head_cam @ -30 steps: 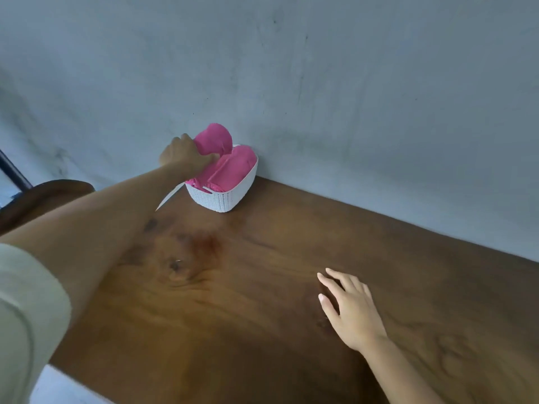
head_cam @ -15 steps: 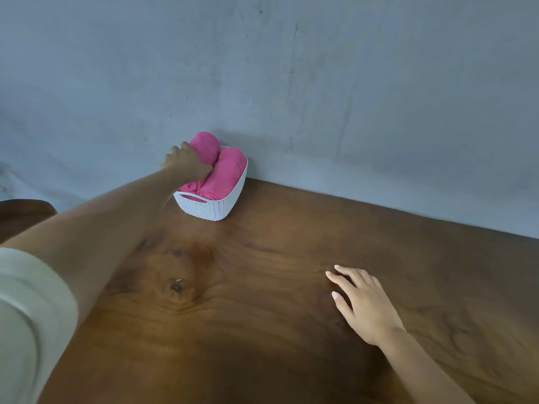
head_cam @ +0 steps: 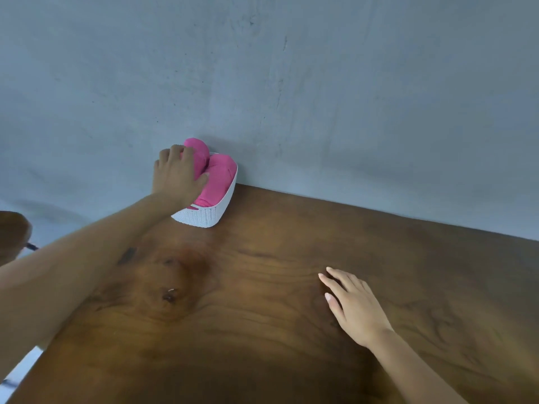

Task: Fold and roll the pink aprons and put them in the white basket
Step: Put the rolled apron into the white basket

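Note:
A white basket (head_cam: 208, 217) stands at the far left of the wooden table (head_cam: 262, 301), against the wall. Two rolled pink aprons lie side by side in it. My left hand (head_cam: 176, 176) grips the left pink roll (head_cam: 199, 154), fingers over its top and thumb in the gap between the rolls. The right pink roll (head_cam: 220, 177) lies free beside it. My right hand (head_cam: 351, 306) rests flat on the table with fingers spread, far from the basket and holding nothing.
A grey wall (head_cam: 320, 97) runs directly behind the table's far edge. A dark wooden chair back (head_cam: 13, 234) shows at the left edge. The table's left edge drops to a light floor at the lower left.
My left hand has pushed the left pink roll down from above the rim into the basket beside the other roll. The right hand has stayed flat on the table.

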The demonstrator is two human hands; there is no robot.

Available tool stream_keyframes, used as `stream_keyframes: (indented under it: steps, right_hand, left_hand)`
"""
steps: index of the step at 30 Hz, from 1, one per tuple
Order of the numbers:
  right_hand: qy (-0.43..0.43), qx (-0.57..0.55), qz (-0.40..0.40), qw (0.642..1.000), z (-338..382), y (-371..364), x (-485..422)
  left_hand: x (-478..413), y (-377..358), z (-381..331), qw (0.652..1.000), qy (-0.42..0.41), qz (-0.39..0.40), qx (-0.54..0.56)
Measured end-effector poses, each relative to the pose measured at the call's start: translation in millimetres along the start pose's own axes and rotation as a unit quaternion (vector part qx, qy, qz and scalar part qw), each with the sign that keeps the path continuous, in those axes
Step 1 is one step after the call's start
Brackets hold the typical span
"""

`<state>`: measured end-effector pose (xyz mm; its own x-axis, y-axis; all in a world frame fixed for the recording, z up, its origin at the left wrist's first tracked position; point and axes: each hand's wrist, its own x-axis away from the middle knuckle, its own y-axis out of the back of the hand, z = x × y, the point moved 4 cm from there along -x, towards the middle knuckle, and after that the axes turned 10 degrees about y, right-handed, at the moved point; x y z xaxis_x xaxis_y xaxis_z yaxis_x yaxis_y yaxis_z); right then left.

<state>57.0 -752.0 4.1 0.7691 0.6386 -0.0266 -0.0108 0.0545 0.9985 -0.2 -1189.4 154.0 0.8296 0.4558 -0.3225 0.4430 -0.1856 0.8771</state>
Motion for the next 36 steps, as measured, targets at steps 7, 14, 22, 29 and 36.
stream_keyframes:
  steps: [7,14,22,29,36]
  right_hand:
    - [-0.083,-0.066,-0.009,0.994,13.6,-0.2,22.8]
    - [-0.131,-0.064,-0.003,0.989,11.4,4.7,65.4]
    - [-0.205,-0.084,-0.032,0.975,-18.1,11.4,148.5]
    - [-0.258,-0.083,-0.091,0.958,-55.9,9.6,255.0]
    - [-0.312,-0.079,-0.172,0.931,-97.9,8.6,380.5]
  left_hand:
    - [73.7,-36.9,-50.2,0.986,-0.145,-0.029,0.080]
    - [154.7,-103.3,-103.0,0.965,-0.208,0.103,0.121]
    - [228.5,-136.3,-172.8,0.936,-0.261,0.195,0.135]
    - [295.9,-142.2,-247.1,0.918,-0.303,0.223,0.123]
    - [387.2,-148.3,-313.8,0.914,-0.322,0.226,0.098]
